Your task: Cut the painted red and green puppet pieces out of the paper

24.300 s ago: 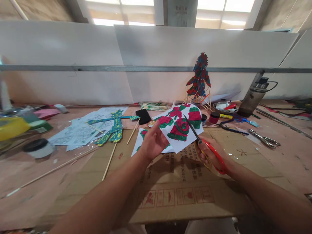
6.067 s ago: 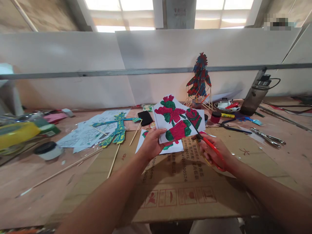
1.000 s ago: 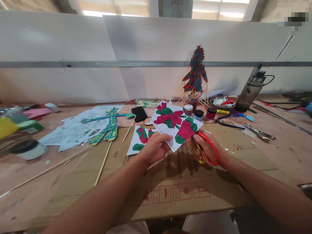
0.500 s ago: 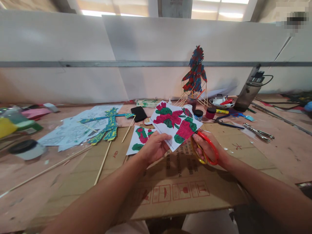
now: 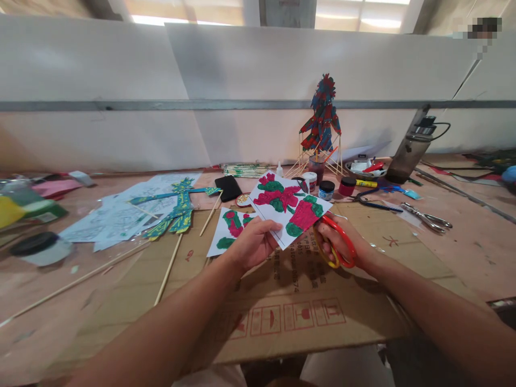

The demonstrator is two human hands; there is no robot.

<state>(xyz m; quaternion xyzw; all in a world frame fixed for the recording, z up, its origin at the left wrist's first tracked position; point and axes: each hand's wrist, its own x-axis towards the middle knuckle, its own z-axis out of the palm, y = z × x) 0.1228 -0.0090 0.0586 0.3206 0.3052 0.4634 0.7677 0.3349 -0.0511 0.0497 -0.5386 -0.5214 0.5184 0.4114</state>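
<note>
My left hand [image 5: 252, 244] pinches the lower edge of a white paper sheet [image 5: 288, 207] painted with red and green shapes, held above a flattened cardboard box [image 5: 290, 306]. My right hand [image 5: 342, 244] grips red-handled scissors [image 5: 337, 242], whose blades go behind the sheet's right edge and are hidden. A second painted sheet [image 5: 228, 232] lies on the cardboard under my left hand.
A blue-green paper puppet on sticks [image 5: 177, 212] lies left on printed sheets [image 5: 121, 215]. A red-blue puppet on a stick stand [image 5: 322, 126], paint jars [image 5: 326, 189], pliers [image 5: 427, 217], a water bottle [image 5: 411, 153] and a black phone [image 5: 228, 188] sit near the white back wall.
Both hands and the sheet have drifted slightly left and down. The scissors stay at the paper's right edge.
</note>
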